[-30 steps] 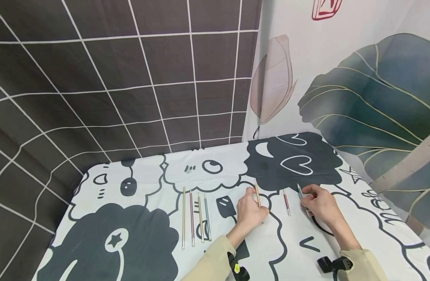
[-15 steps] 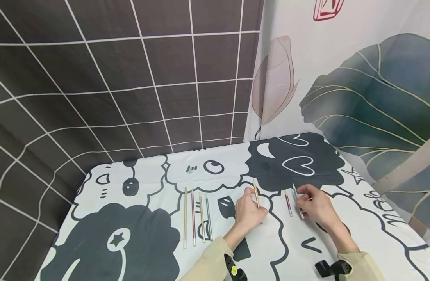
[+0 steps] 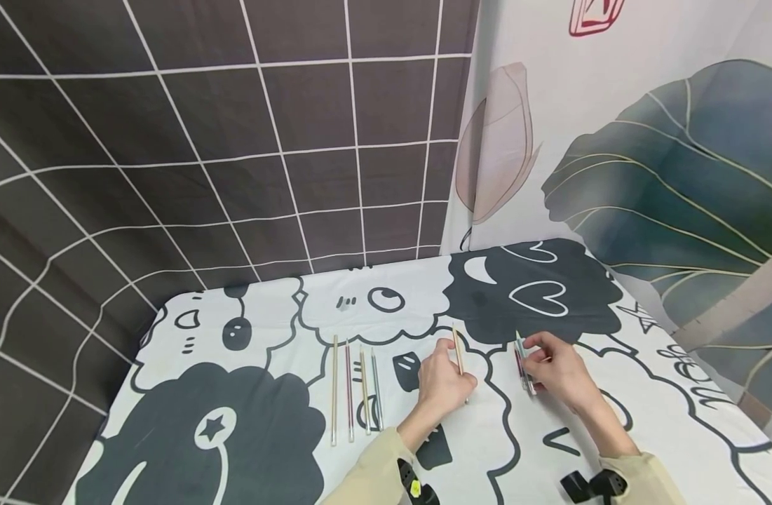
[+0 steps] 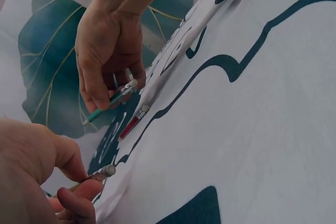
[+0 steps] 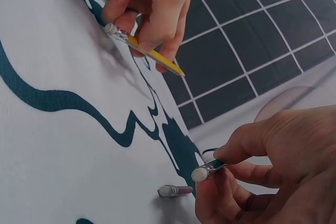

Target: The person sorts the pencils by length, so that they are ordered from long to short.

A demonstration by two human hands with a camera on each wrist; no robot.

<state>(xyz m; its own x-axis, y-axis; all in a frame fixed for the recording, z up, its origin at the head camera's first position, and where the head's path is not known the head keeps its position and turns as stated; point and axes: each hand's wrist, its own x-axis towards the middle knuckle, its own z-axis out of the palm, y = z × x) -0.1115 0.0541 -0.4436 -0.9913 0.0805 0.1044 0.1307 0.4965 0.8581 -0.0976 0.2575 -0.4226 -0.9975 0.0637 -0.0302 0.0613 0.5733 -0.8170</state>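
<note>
My left hand pinches a yellow pencil with a white eraser, its tip pointing away from me over the cloth. In my right hand is a green pencil, pinched near its eraser end between thumb and fingers. Close beside it, a short red pencil lies on the cloth; in the head view the two nearly overlap. Left of both hands, several pencils lie roughly parallel, among them a yellow one, a red one and a green one.
A white tablecloth with dark cartoon shapes covers the table. A dark curtain with white grid lines hangs behind it, and a leaf-printed curtain hangs at the right. Small dark cameras are strapped to both wrists.
My right hand has moved left with the green pencil, bringing it up beside the red pencil. The left hand keeps holding the yellow pencil in nearly the same place.
</note>
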